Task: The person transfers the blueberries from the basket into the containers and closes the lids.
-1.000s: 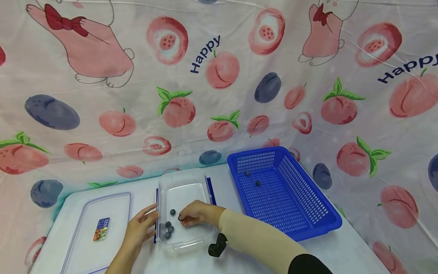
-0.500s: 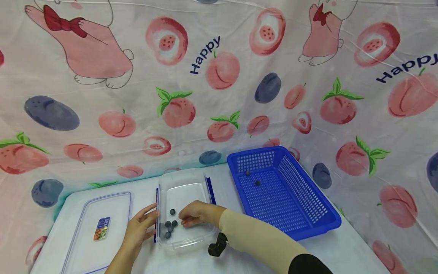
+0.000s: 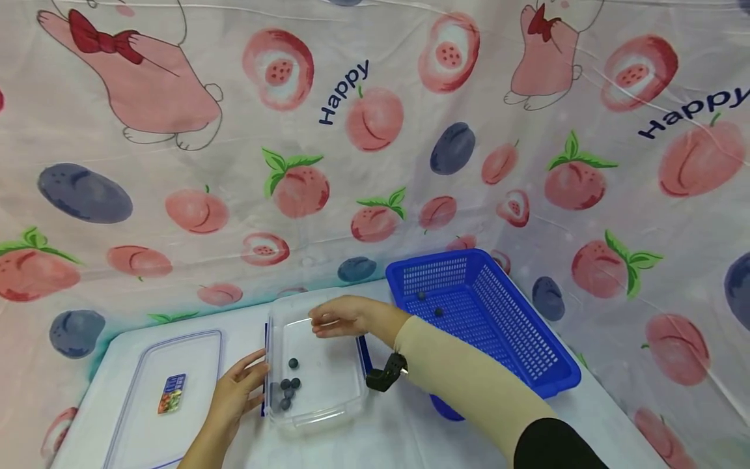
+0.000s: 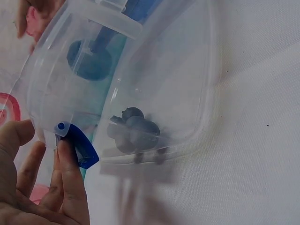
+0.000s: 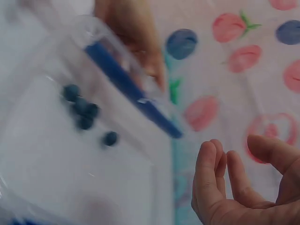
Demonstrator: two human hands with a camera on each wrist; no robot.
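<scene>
Fruit-print cloth is backing the bench as the left hand (image 3: 237,394) is steadying the clear container (image 3: 328,391) of blueberries (image 3: 287,387) near its front edge, while the right hand (image 3: 336,317), relaxed and empty, is hovering above, likely needing another berry.

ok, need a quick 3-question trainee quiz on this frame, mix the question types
1. True or false: the right hand is holding a berry.
2. Which does the left hand touch? A) the blue basket B) the clear container C) the lid
3. Fill in: the blue basket holds ___ dark berries.

Key:
1. False: in the right wrist view its fingers are loosely curled with nothing in them.
2. B: its fingers rest on the container's left side by the blue clip.
3. Two; the larger cluster of berries lies in the clear container.
</scene>
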